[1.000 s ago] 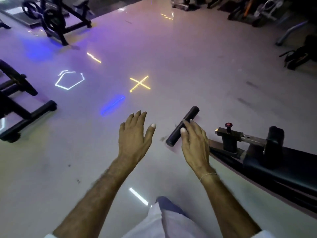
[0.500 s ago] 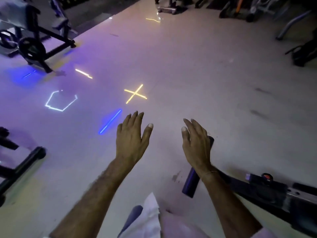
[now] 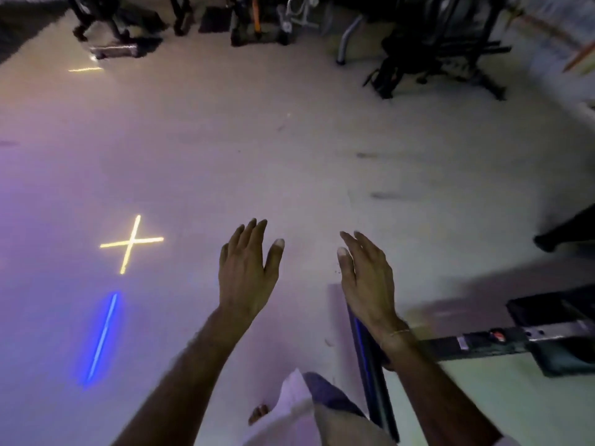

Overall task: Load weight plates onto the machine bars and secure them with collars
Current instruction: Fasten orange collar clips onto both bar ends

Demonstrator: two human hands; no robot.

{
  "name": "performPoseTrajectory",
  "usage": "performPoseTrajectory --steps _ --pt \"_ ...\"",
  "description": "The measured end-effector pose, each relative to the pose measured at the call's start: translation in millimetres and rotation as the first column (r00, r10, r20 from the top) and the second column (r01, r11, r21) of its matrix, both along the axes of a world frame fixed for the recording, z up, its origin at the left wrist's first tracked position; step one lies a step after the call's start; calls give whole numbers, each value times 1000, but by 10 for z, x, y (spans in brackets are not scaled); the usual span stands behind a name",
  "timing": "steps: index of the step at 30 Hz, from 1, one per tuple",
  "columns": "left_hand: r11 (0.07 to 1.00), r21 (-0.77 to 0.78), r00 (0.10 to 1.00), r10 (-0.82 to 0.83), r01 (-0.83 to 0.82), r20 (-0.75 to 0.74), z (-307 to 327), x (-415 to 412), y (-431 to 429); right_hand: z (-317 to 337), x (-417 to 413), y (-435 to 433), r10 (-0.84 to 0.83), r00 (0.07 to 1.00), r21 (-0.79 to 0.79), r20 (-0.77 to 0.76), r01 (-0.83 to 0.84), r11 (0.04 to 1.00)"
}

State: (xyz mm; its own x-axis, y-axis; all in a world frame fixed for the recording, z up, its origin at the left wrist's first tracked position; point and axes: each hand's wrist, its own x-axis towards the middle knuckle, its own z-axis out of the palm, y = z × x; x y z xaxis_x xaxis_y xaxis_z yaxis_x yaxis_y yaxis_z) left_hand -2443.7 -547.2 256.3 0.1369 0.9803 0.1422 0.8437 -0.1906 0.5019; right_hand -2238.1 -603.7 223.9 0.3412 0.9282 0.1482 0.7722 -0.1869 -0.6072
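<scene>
My left hand (image 3: 248, 268) and my right hand (image 3: 367, 281) are both stretched out in front of me over the pale floor, fingers straight, holding nothing. Below my right wrist a dark round machine bar (image 3: 370, 375) runs from the hand toward my feet. It joins a black machine frame (image 3: 483, 342) with a small red knob at the lower right. No weight plate or collar is in view.
Black gym machines (image 3: 434, 49) and racks (image 3: 257, 20) line the far side of the room. Coloured light marks lie on the floor at the left: a yellow cross (image 3: 130, 243) and a blue line (image 3: 103, 336). My bare foot (image 3: 257, 413) shows at the bottom.
My view has swung right and forward. My right hand has come off the dark bar and now hovers above it. The bar and the machine frame have slid lower in view.
</scene>
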Motion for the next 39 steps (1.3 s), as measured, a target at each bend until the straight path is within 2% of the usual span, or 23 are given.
performPoseTrajectory --steps 3,7,12,18,27,39 --pt "990 -15 990 -140 140 19 21 232 695 18 139 451 -138 990 -14 -9 138 990" --pt "964 -2 964 -266 266 -28 -61 589 1599 -83 402 1197 -254 967 -4 -10 254 967" --pt "940 13 937 -338 341 -92 -67 1200 2867 -212 930 2414 -334 941 14 -57 335 942" --pt "895 -2 893 -446 447 -66 72 2255 4225 50 1902 3523 -440 898 48 5 439 897" --pt "710 47 710 -704 702 22 29 4375 6054 185 3553 4903 -661 745 59 84 659 750" --pt "436 92 433 -900 895 53 427 6960 8204 588 5487 6813 -881 469 100 56 876 473"
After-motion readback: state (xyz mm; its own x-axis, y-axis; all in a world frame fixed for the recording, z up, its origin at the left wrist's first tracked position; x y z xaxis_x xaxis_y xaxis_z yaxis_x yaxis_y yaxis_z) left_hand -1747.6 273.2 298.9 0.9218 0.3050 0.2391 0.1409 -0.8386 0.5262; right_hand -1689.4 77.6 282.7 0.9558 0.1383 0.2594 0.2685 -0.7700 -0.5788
